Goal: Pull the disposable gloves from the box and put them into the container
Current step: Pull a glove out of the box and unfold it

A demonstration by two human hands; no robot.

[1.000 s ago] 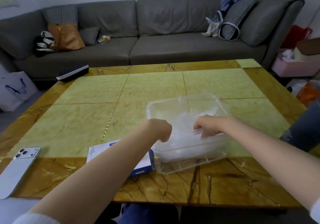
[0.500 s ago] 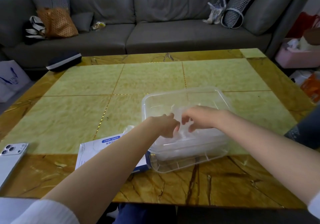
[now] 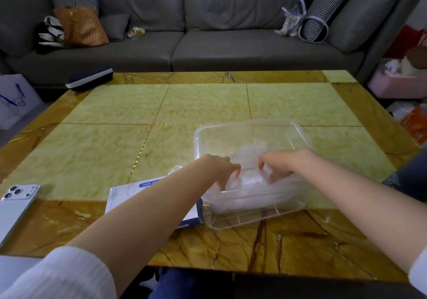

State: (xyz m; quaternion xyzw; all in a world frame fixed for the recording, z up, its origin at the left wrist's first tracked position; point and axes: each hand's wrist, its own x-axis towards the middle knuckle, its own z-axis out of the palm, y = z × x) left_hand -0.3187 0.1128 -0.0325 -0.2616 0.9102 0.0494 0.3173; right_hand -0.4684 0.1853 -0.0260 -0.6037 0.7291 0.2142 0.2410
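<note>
Parted a little since a moment ago, just right of the glove box on the table's front edge, the left hand and right hand both curl fingers into crumpled clear gloves, gripping them inside the clear plastic container.

Glove box: largely covered by left forearm; label print too small to be read.
Smartphone: cut off by the left edge.
Gloves in container: blurred, number not determinable.
</note>
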